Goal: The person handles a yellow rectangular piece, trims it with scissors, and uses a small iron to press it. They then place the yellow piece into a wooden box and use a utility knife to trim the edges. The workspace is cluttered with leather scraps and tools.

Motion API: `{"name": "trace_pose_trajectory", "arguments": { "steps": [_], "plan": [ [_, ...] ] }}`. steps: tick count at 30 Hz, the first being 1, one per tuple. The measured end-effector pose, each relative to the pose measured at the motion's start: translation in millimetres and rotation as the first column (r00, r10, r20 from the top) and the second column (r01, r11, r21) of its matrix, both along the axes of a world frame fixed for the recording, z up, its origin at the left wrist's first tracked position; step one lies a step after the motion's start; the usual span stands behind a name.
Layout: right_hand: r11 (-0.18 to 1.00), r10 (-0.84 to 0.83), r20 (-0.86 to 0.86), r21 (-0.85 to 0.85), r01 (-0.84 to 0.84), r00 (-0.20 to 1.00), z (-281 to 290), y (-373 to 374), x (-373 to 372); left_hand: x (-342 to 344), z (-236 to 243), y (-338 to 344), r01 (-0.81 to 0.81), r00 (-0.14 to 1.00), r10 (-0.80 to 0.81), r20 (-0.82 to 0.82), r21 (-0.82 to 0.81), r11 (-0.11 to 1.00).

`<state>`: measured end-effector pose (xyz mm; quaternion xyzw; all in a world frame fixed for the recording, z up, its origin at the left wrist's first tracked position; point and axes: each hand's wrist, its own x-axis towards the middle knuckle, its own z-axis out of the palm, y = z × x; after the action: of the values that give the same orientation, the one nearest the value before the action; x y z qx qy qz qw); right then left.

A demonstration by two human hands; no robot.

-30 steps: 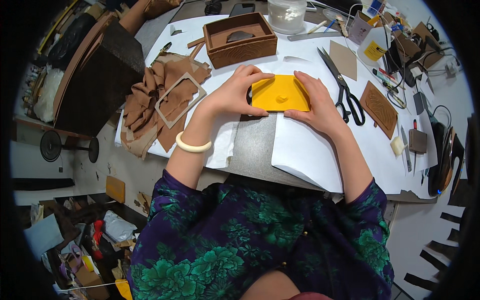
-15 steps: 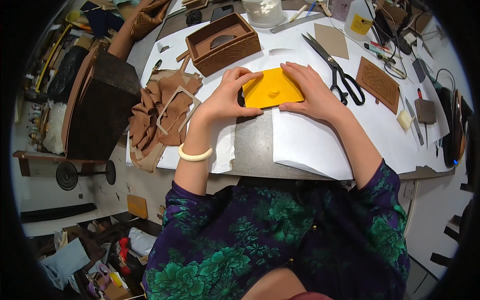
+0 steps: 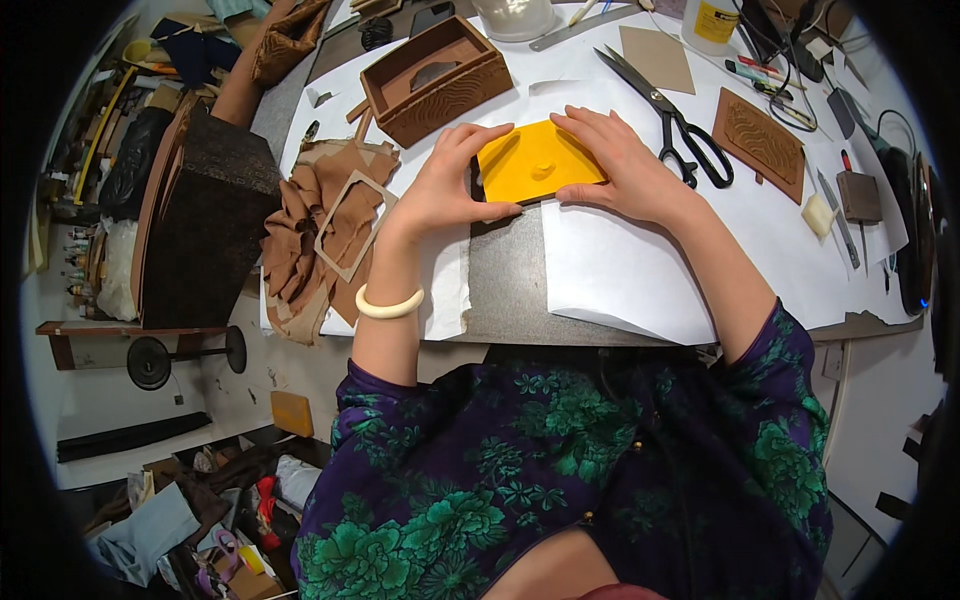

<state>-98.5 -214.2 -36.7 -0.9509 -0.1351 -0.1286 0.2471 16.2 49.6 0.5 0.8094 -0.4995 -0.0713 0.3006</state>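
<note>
A bright yellow rectangular panel (image 3: 530,155) with a small raised bump near its middle is held between my two hands over the table. My left hand (image 3: 445,180) grips its left end, thumb along the near edge and fingers at the far corner. At the other end my right hand (image 3: 625,165) closes round it in the same way. Dark edging shows beneath the panel's near side; what lies under it is mostly hidden. Just beyond my left hand stands an open brown box (image 3: 435,85) with carved wavy sides and a dark piece inside.
Black scissors (image 3: 668,115) lie right of my right hand, beside a carved brown panel (image 3: 760,145). Crumpled brown leather (image 3: 310,215) and a pale rectangular frame (image 3: 350,235) are at the left. White paper (image 3: 620,265) covers much of the table. A plastic tub (image 3: 515,18) stands at the back.
The whole view has shifted slightly. Both hands keep their hold on the yellow panel, which stays in nearly the same place and pose.
</note>
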Motion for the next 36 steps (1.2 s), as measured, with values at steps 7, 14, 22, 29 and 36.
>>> {"name": "trace_pose_trajectory", "arguments": {
  "steps": [7, 14, 22, 29, 36],
  "plan": [
    [1.000, -0.014, -0.013, -0.023, 0.013, 1.000, 1.1, 2.3, -1.5, -0.2, 1.6, -1.1, 0.002, 1.000, -0.002, 0.018, 0.000, 1.000],
    [1.000, -0.005, -0.006, -0.024, 0.004, 1.000, 3.9, 1.5, -2.0, 1.8, -5.9, 2.3, 0.031, 0.997, -0.033, 0.070, 0.023, 0.999],
    [1.000, -0.008, -0.004, 0.011, 0.008, 1.000, -1.2, -1.1, 0.8, 4.5, -2.9, 0.5, 0.001, 1.000, 0.000, 0.002, -0.039, 0.999],
    [1.000, -0.015, -0.025, -0.018, 0.015, 1.000, 2.9, 1.3, -1.9, -0.3, 1.2, -2.0, -0.006, 0.999, 0.006, 0.035, -0.002, 1.000],
    [0.999, -0.028, -0.025, -0.041, 0.027, 0.999, 0.1, 2.3, -1.6, 2.7, -3.7, 0.1, -0.010, 1.000, 0.010, 0.000, -0.013, 1.000]
  ]
}}
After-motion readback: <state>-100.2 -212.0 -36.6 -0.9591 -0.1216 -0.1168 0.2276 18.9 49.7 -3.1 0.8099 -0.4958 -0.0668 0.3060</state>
